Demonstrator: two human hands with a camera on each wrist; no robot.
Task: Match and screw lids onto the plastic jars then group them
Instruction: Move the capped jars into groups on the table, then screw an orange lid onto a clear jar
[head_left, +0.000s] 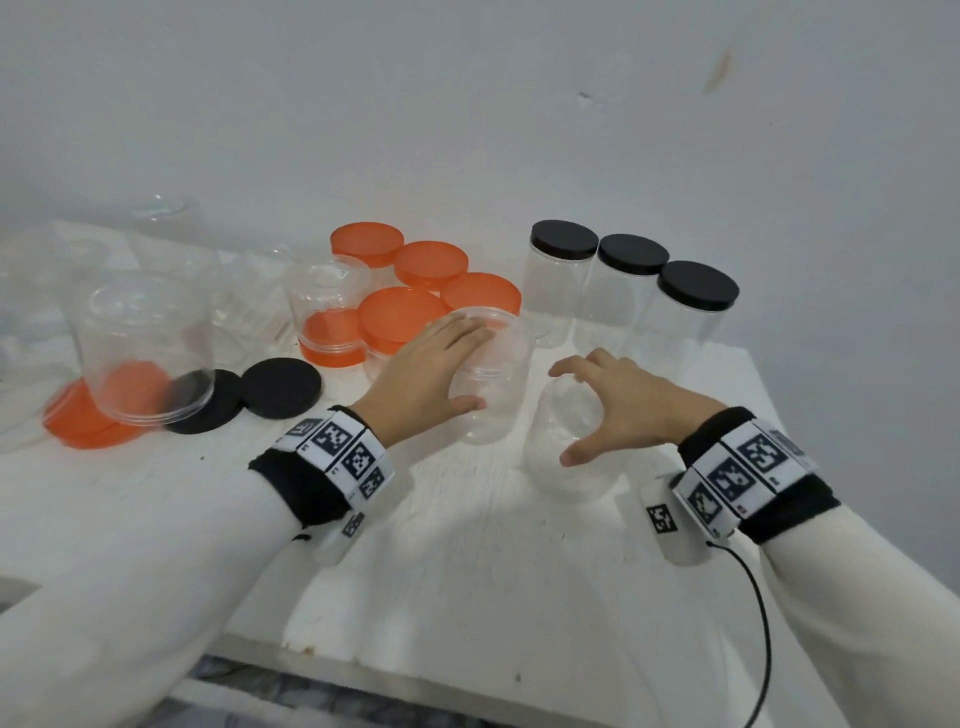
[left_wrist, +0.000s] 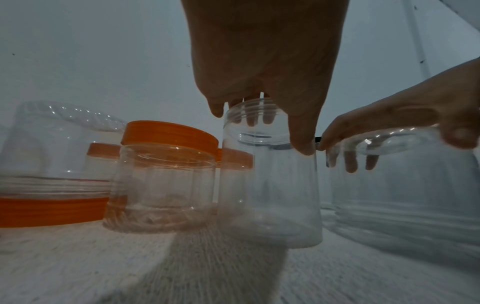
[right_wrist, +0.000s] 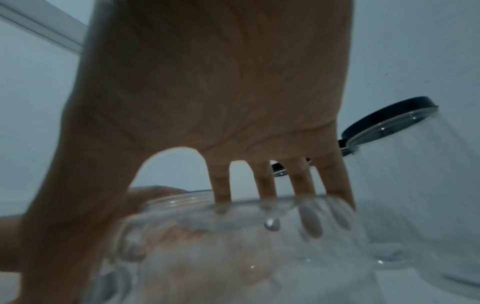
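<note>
Fingers (head_left: 467, 332) of left hand (head_left: 426, 369) and right hand (head_left: 618, 410) clamped round the rims of left jar (head_left: 498, 400) and right jar (head_left: 571, 467), seemingly light, slick plastic, stiffest there.

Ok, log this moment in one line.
left hand: grips lidless jar | right hand: grips second lidless jar | black lids: lying loose

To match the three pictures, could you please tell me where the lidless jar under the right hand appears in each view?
Head: the lidless jar stands right of centre, under the right hand.
Left wrist: the lidless jar fills the right edge.
Right wrist: the lidless jar sits bottom centre, blurred.
Shared landmark: the right hand, over the jar's rim in every view.
</note>
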